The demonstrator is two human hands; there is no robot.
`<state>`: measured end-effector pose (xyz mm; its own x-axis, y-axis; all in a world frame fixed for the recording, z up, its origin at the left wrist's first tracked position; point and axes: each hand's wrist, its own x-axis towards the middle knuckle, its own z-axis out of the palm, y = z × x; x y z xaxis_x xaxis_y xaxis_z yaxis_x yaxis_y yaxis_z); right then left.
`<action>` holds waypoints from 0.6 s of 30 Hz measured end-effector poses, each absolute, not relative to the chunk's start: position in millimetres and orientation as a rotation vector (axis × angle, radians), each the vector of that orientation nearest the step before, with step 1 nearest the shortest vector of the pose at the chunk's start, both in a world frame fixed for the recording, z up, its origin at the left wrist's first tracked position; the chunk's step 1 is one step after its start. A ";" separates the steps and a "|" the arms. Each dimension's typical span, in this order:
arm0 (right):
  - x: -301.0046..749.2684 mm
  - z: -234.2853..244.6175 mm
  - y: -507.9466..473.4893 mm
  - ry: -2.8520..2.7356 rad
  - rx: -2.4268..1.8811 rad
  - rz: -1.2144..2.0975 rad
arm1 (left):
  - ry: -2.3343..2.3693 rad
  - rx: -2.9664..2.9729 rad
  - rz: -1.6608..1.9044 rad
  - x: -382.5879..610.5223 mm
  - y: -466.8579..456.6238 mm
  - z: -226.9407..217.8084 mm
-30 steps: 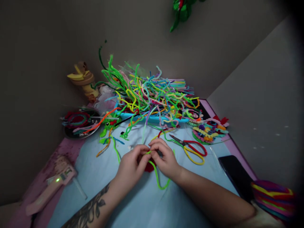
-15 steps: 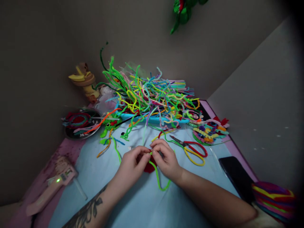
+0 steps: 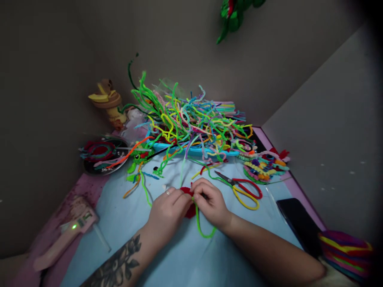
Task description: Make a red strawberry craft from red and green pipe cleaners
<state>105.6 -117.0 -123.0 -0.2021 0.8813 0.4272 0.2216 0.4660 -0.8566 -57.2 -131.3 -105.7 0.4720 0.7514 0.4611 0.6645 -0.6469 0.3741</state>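
Note:
At the middle of the blue-covered table, my left hand [image 3: 169,207] and my right hand [image 3: 211,201] meet fingertip to fingertip. Both are closed in a pinch around a dark red fuzzy piece [image 3: 190,210], partly hidden behind my fingers. A bright green pipe cleaner [image 3: 203,234] runs from my right fingertips and hangs in a loop below them. Just right of my right hand lie scissors [image 3: 239,187] with one red and one yellow handle, blades apart.
A blue tray [image 3: 206,152] heaped with coloured pipe cleaners [image 3: 185,115] stands at the back. To the left are a glue gun [image 3: 68,235] with a green light and a round dark dish [image 3: 103,167]. A black phone [image 3: 299,223] lies to the right.
My left hand has turned over, showing its back and ring, and more of the red piece shows between the hands. The green loop has shifted slightly.

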 end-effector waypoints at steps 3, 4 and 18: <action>105.6 -119.6 -117.3 -1.713 -0.919 0.868 | 1.190 2.704 0.954 -57.7 -133.7 -105.4; 105.6 -119.2 -117.6 -1.718 -0.911 0.880 | 1.183 2.693 0.965 -57.9 -134.2 -104.7; 103.1 -122.5 -127.6 -1.695 -0.938 0.673 | 1.383 1.984 0.938 -59.2 -130.0 -100.0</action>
